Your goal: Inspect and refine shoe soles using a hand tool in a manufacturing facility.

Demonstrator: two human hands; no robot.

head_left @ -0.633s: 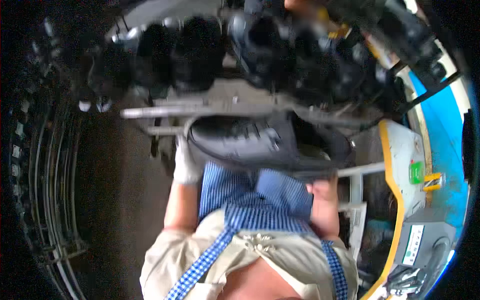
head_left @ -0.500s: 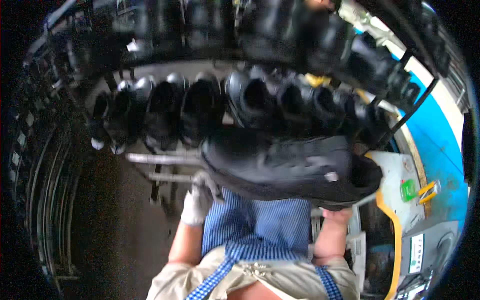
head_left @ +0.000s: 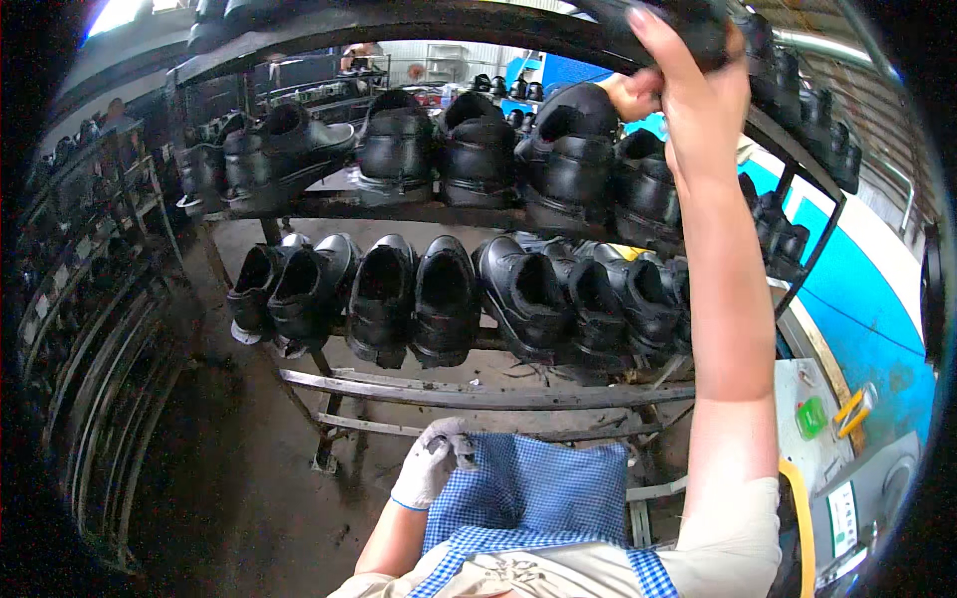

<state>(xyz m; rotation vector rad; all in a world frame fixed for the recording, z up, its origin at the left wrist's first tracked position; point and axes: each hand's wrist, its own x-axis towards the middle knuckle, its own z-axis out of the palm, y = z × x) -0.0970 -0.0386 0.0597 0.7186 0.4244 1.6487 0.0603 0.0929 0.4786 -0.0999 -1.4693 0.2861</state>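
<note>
My bare right hand (head_left: 706, 95) is raised high at the upper right, its thumb and fingers gripping a black shoe (head_left: 688, 30) at the level of the rack's upper shelf. The top of that shoe is cut off by the picture's edge. Low in front of my blue checked apron (head_left: 543, 478) is my left hand (head_left: 436, 463) in a pale glove with dark fingertips. Its fingers are curled; whether anything lies inside them is hidden. Black shoes (head_left: 478, 149) stand heel toward me on the middle shelf, and more black shoes (head_left: 446, 299) rest on the shelf below.
Bare metal bars (head_left: 478, 394) run along the rack's bottom. More racks (head_left: 90, 379) stand at left. On the right are a pale bench (head_left: 797, 379) with a green item (head_left: 810, 417), a yellow-handled tool (head_left: 852, 414) and a grey machine (head_left: 867, 498). A skin-coloured shape (head_left: 626, 97) shows beyond my wrist.
The black shoe that lay sideways before me has gone up to the upper right with my right hand. My left hand no longer is beside it and stays low. The view has tilted up.
</note>
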